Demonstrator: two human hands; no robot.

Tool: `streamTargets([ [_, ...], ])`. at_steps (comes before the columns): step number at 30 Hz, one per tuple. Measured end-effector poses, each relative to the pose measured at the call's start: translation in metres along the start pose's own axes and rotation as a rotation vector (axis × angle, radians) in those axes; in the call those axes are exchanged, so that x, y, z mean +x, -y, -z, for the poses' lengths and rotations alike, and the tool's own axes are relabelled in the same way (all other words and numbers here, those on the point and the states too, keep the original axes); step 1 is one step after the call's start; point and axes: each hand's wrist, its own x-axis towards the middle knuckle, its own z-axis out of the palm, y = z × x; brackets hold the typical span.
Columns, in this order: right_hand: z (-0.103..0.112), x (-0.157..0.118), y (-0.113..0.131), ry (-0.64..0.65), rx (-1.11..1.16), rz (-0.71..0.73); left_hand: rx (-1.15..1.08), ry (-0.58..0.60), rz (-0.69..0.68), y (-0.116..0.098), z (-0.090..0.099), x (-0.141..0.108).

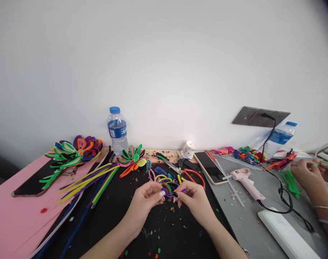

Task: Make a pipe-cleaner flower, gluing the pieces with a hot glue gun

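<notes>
Both of my hands meet over the black mat (pixel 110 226) at the middle of the table. Thumb and fingers of my left hand (pixel 146 201) pinch one side of a purple pipe cleaner (pixel 169 195). My right hand (pixel 193 199) pinches its other side, so it spans the small gap between them. Just behind my fingertips lies a pile of bent pipe cleaners (pixel 161 178) in yellow, purple, red and green; where the held piece ends among them I cannot tell. Orange-handled pliers (pixel 194 176) and scissors (pixel 174 167) lie beyond my right hand.
On the left are straight pipe cleaners (pixel 85 181), pipe-cleaner flowers (pixel 69 154), a dark phone (pixel 31 180) and a water bottle (pixel 118 133). A paper cup (pixel 188 150), another phone (pixel 211 168), a corded glue gun (pixel 247 183) and a white power bank (pixel 285 233) stand right, near another person's hands (pixel 309 176).
</notes>
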Motion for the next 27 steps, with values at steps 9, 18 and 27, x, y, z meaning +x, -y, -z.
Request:
streamTargets([
  [9, -0.0016, -0.0007, -0.0003, 0.006, 0.033, -0.010, -0.014, 0.002, 0.006, -0.0018, -0.0028, -0.0016],
  [18, -0.0028, -0.0008, -0.0027, 0.016, 0.026, -0.012, 0.005, 0.014, 0.003, 0.0004, -0.0023, -0.0012],
  [27, -0.0023, -0.0014, -0.0052, 0.029, 0.048, -0.004, 0.012, 0.036, -0.019, 0.0027, -0.0023, -0.0012],
])
